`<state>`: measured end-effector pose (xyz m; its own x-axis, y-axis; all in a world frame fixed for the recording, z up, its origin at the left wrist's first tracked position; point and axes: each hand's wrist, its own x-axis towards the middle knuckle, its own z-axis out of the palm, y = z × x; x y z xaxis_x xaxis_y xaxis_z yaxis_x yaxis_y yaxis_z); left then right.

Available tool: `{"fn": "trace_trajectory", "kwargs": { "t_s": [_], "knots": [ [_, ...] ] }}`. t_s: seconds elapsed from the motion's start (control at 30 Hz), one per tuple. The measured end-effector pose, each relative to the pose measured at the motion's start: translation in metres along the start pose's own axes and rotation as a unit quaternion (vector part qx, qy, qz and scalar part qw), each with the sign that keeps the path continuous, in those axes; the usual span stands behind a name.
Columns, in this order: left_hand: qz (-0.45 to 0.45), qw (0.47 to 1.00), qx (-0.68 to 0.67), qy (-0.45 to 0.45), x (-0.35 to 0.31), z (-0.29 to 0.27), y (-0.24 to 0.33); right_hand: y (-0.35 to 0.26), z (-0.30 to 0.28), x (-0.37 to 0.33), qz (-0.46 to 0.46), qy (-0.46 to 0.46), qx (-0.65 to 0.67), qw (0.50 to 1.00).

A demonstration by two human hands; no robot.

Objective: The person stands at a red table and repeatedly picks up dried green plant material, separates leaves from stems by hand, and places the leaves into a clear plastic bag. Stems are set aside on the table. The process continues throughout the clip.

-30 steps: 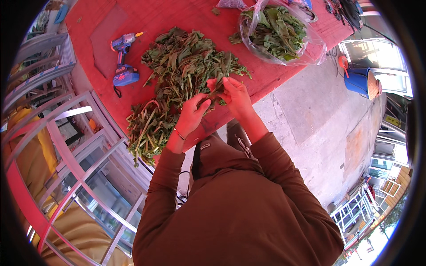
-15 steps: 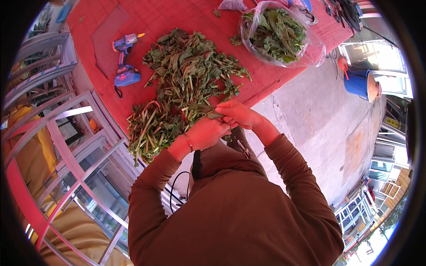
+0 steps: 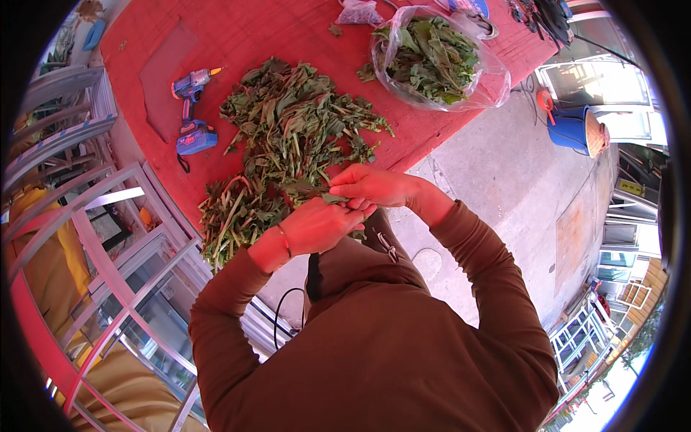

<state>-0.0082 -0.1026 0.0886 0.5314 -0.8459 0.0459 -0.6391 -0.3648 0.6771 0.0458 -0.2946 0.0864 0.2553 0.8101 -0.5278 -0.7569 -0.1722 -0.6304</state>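
Both hands meet in front of my waist at the near edge of the red table (image 3: 237, 32). My left hand (image 3: 320, 222), with a thin bracelet at the wrist, has its fingers curled round a leafy green stem that is mostly hidden. Close against it, my right hand (image 3: 378, 187) pinches leaves (image 3: 332, 198) of the same greens between thumb and fingers. Just beyond lies a big heap of wilted leafy greens (image 3: 291, 122). A smaller pile of stalks (image 3: 234, 223) sits to its left, beside my left hand.
A blue cordless drill (image 3: 193, 115) lies left of the heap. An open clear plastic bag (image 3: 497, 83) of greens stands at the far right. Metal window frames (image 3: 129, 270) lean at the left. On the concrete floor to the right is a blue bucket (image 3: 568, 129).
Both hands have shifted slightly left, still together on the greens. The whole scene has slid a little left in view, and the piles look the same.
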Motion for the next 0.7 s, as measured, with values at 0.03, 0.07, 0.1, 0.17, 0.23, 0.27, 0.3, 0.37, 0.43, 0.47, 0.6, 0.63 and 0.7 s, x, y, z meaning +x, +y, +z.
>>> {"fn": "trace_trajectory", "kwargs": {
  "t_s": [0.03,0.07,0.1,0.17,0.23,0.27,0.3,0.37,0.43,0.47,0.6,0.63,0.7],
  "knots": [
    [0.006,1.0,0.003,0.004,0.001,-0.005,0.002,-0.004,0.002,-0.002,-0.002,0.001,-0.009,1.0],
    [0.019,1.0,0.014,0.02,0.004,-0.011,0.005,-0.006,0.002,-0.003,-0.005,-0.003,-0.011,1.0],
    [0.031,0.999,0.026,0.036,0.006,-0.016,0.008,-0.008,0.001,-0.004,-0.007,-0.008,-0.014,1.0],
    [0.048,0.998,0.024,-0.019,0.005,-0.02,0.01,-0.014,-0.005,-0.008,0.012,-0.031,-0.049,0.998],
    [0.061,0.985,-0.005,-0.162,-0.004,-0.021,0.01,-0.021,-0.018,-0.021,0.052,-0.062,-0.111,0.99],
    [0.064,0.991,-0.032,-0.11,-0.013,-0.019,0.009,-0.022,-0.021,-0.031,0.05,-0.008,-0.131,0.99],
    [0.069,0.994,-0.061,-0.055,-0.024,-0.018,0.007,-0.026,-0.024,-0.043,0.049,0.049,-0.152,0.986],
    [0.014,0.998,-0.056,0.035,-0.038,-0.032,-0.002,-0.04,-0.028,-0.072,-0.043,0.223,-0.227,0.947],
    [-0.099,0.99,0.041,0.09,-0.067,-0.047,-0.028,-0.051,-0.045,-0.099,-0.218,0.322,-0.294,0.873],
    [-0.155,0.975,0.106,0.117,-0.088,-0.045,-0.052,-0.057,-0.063,-0.11,-0.211,0.401,-0.39,0.802],
    [-0.381,0.885,0.164,0.21,-0.154,-0.038,-0.101,-0.103,-0.105,-0.132,-0.239,0.556,-0.6,0.523],
    [-0.42,0.865,0.18,0.208,-0.169,-0.032,-0.111,-0.106,-0.129,-0.133,-0.234,0.574,-0.629,0.469],
    [-0.448,0.869,0.179,0.109,-0.191,-0.018,-0.132,-0.106,-0.181,-0.143,-0.173,0.587,-0.679,0.405]
  ]
}}
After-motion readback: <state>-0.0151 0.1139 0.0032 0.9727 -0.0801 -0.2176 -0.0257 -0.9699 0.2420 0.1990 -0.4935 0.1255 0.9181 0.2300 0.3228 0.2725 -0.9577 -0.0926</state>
